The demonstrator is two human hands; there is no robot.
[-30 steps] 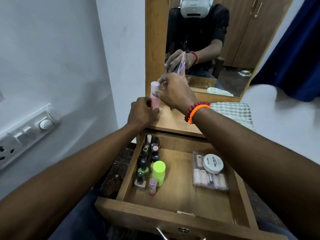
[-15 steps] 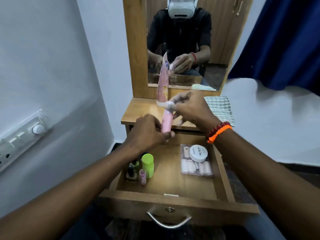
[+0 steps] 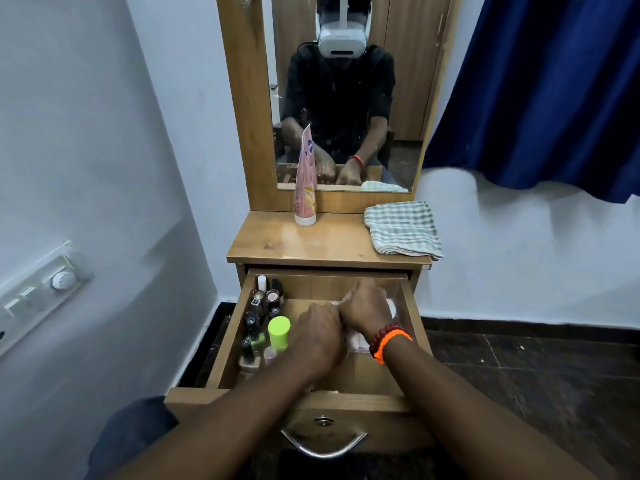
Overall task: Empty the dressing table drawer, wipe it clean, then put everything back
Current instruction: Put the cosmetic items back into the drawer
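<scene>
Both hands are down inside the open drawer (image 3: 408, 306), side by side and touching at the knuckles. The left hand (image 3: 317, 337) has its fingers curled downward, and the right hand (image 3: 367, 311), just beside it on its right and a little farther in, is curled the same way; both lie over a clear packet (image 3: 356, 339), of which only a pale pink-and-white edge shows between and below the hands. Whether the fingers actually pinch the packet cannot be told, since the backs of the hands hide the fingertips. Red and orange bead bracelets (image 3: 389, 341) sit on the right wrist.

Just left of the left hand stands a lime-green capped bottle (image 3: 278, 334), with a small pink bottle (image 3: 270, 355) at its base. Farther left of that, along the drawer's left wall, runs a row of dark nail polish bottles (image 3: 258, 320) and small cosmetics, reaching to the drawer's back corner.

Beyond both hands, on the dressing table top (image 3: 311, 244), a pink tube (image 3: 305, 188) stands upright on its cap against the mirror frame (image 3: 249, 133), well apart from the hands. Beyond and to the right of the right hand, a folded green-checked cloth (image 3: 401, 228) lies on the top's right end, its corner hanging over the edge. Near the person's forearms, below the hands, a curved metal handle (image 3: 323, 445) is fixed to the drawer front.
</scene>
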